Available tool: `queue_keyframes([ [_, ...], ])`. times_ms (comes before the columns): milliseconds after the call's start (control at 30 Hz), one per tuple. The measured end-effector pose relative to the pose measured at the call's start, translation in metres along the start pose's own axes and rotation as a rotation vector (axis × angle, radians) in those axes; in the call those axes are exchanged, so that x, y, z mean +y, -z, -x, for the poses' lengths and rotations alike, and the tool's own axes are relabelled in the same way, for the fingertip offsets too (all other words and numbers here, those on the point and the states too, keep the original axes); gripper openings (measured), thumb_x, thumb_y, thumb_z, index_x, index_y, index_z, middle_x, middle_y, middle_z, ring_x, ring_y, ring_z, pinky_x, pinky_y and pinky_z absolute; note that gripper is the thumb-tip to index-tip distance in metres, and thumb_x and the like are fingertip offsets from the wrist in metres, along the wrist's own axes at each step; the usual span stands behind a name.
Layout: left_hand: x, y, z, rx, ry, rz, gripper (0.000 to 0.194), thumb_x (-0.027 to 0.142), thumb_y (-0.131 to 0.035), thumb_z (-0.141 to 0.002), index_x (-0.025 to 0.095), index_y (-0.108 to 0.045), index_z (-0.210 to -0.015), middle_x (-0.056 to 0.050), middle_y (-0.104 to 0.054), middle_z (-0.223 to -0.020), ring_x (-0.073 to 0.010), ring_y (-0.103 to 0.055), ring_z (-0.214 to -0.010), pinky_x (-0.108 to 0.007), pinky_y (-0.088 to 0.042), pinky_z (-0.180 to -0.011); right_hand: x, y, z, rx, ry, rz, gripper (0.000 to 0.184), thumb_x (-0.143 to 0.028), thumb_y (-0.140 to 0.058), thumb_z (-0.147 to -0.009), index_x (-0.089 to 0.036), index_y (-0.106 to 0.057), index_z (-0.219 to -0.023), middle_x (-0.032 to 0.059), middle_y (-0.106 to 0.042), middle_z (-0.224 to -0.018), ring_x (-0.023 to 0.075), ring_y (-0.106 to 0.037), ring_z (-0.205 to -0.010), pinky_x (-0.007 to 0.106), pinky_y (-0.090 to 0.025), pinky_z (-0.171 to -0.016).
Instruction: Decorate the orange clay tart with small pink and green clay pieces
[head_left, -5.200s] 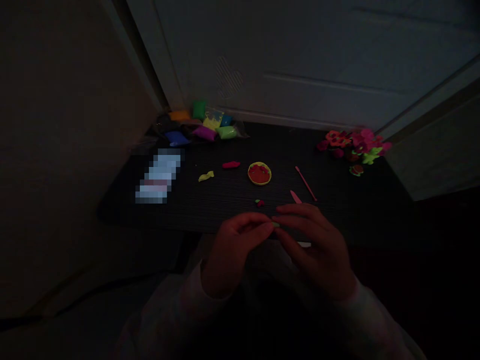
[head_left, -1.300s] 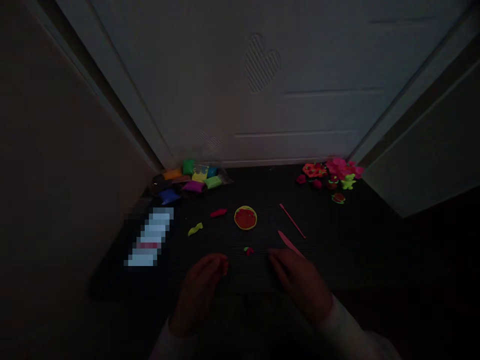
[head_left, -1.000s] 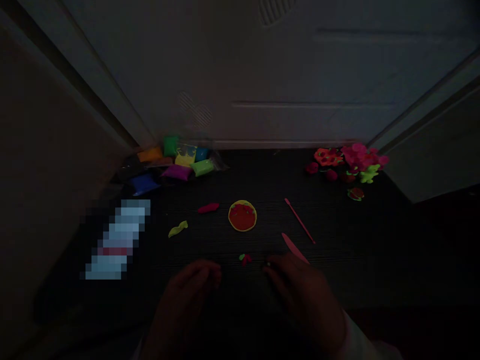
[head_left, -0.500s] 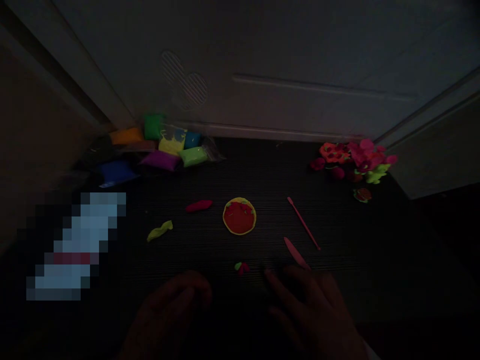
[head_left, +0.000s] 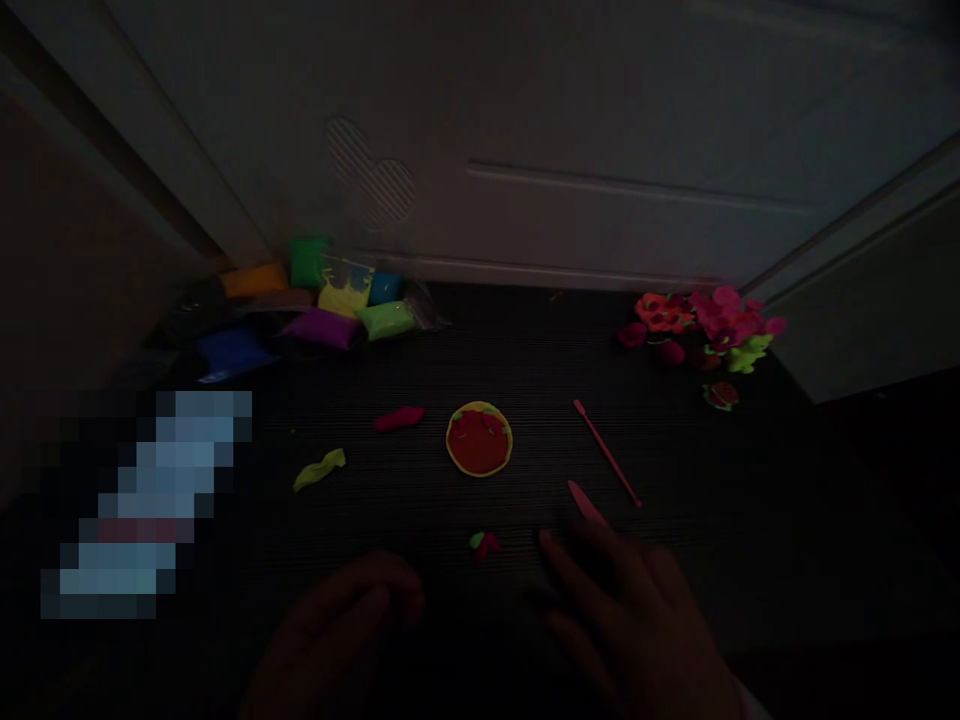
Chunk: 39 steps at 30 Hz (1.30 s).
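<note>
My left hand (head_left: 345,620) rests low on the dark table, its fingers curled in, with nothing seen in them. Opposite it, my right hand (head_left: 626,610) is open, fingers spread; it covers the handle end of a pink clay knife (head_left: 586,502), and I cannot tell whether it touches it. Between and just beyond the hands lies a small red-and-green clay piece (head_left: 484,543). Farther out is a flat red clay disc (head_left: 478,452) with a yellow rim, with small red and green bits along its far side. A thin pink modelling stick (head_left: 607,453) lies right of the disc.
A red clay roll (head_left: 399,418) and a yellow-green clay strip (head_left: 319,469) lie left of the disc. Bagged coloured clay (head_left: 322,327) is piled at the back left. Finished clay shapes (head_left: 724,320) cluster at the back right. A pale panel (head_left: 570,230) stands behind the table.
The view has tilted slightly, so most things sit a little lower. My right hand has shifted slightly and hides more of the knife. My left hand stays curled.
</note>
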<state>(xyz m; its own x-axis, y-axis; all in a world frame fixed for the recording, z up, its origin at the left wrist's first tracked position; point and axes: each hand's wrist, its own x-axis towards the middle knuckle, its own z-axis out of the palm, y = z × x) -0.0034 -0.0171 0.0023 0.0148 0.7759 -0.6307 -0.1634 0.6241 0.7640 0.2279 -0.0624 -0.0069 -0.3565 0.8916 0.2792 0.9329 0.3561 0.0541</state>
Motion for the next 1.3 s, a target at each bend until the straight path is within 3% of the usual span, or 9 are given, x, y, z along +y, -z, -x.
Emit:
queue_keyframes([
  [200,-0.0014,0.0004,0.0002,0.004,0.001,-0.023,0.033,0.049,-0.074,-0.042,0.018,-0.066,-0.052,-0.004,-0.060,-0.056,-0.0158,-0.052,-0.055,-0.023,-0.043,-0.048,-0.0031,0.0041,-0.0032,0.001,-0.015,-0.032,0.036,-0.046,-0.041,-0.080,-0.033,-0.057,-0.110,0.0057,-0.060,-0.106,0.0202,-0.055,-0.079,0.034,-0.044,-0.064],
  [367,-0.0004,-0.0009,0.0006,0.038,0.043,0.049,0.033,0.046,-0.076,-0.037,0.018,-0.067,-0.052,-0.004,-0.061,-0.057,-0.0165,-0.054,-0.056,-0.024,-0.044,-0.050,0.0000,0.0071,-0.0030,-0.002,-0.021,-0.047,0.035,-0.041,-0.042,-0.081,-0.025,-0.060,-0.107,0.0107,-0.055,-0.114,0.0190,-0.054,-0.080,0.032,-0.043,-0.065],
  [500,0.0001,-0.0009,0.0007,0.017,0.034,0.016,0.029,0.043,-0.075,-0.041,0.018,-0.067,-0.053,-0.004,-0.061,-0.056,-0.0155,-0.053,-0.054,-0.024,-0.043,-0.049,-0.0032,0.0057,-0.0027,0.024,-0.002,-0.078,0.034,-0.044,-0.045,-0.079,-0.031,-0.059,-0.106,0.0066,-0.058,-0.110,0.0205,-0.054,-0.083,0.033,-0.041,-0.067],
  [633,-0.0006,-0.0008,0.0016,0.026,0.045,0.033,0.029,0.042,-0.075,-0.041,0.018,-0.066,-0.054,-0.004,-0.061,-0.057,-0.0162,-0.054,-0.056,-0.024,-0.044,-0.050,-0.0046,0.0049,-0.0031,-0.006,-0.082,-0.085,0.035,-0.040,-0.043,-0.081,-0.026,-0.058,-0.109,0.0105,-0.053,-0.118,0.0226,-0.053,-0.087,0.036,-0.041,-0.068],
  [767,-0.0020,0.0003,0.0031,0.013,0.028,0.007,0.030,0.044,-0.074,-0.045,0.018,-0.066,-0.056,-0.004,-0.061,-0.059,-0.0156,-0.054,-0.058,-0.022,-0.044,-0.051,-0.0042,0.0068,-0.0013,-0.015,0.004,-0.082,0.035,-0.041,-0.045,-0.079,-0.028,-0.057,-0.109,0.0086,-0.054,-0.117,0.0222,-0.052,-0.088,0.035,-0.041,-0.068],
  [933,0.0004,-0.0015,0.0042,0.011,0.045,0.048,0.030,0.043,-0.075,-0.044,0.018,-0.067,-0.058,-0.003,-0.062,-0.060,-0.0154,-0.054,-0.059,-0.021,-0.045,-0.051,-0.0084,0.0057,-0.0022,-0.014,-0.089,-0.132,0.034,-0.039,-0.043,-0.081,-0.025,-0.058,-0.108,0.0098,-0.052,-0.119,0.0240,-0.051,-0.092,0.037,-0.040,-0.071],
  [1133,0.0016,-0.0023,0.0045,0.010,0.027,0.025,0.028,0.041,-0.074,-0.046,0.017,-0.066,-0.058,-0.004,-0.062,-0.059,-0.0150,-0.054,-0.058,-0.022,-0.044,-0.051,-0.0084,0.0063,-0.0020,-0.031,-0.085,-0.153,0.032,-0.040,-0.044,-0.081,-0.028,-0.058,-0.107,0.0082,-0.053,-0.119,0.0245,-0.050,-0.094,0.038,-0.039,-0.073],
  [1300,0.0010,0.0002,0.0035,0.015,0.047,0.022,0.030,0.042,-0.075,-0.045,0.017,-0.066,-0.059,-0.004,-0.062,-0.061,-0.0157,-0.054,-0.059,-0.022,-0.043,-0.050,-0.0056,0.0079,-0.0005,-0.025,-0.077,-0.154,0.033,-0.037,-0.045,-0.081,-0.023,-0.058,-0.108,0.0109,-0.051,-0.120,0.0232,-0.050,-0.092,0.037,-0.039,-0.073],
])
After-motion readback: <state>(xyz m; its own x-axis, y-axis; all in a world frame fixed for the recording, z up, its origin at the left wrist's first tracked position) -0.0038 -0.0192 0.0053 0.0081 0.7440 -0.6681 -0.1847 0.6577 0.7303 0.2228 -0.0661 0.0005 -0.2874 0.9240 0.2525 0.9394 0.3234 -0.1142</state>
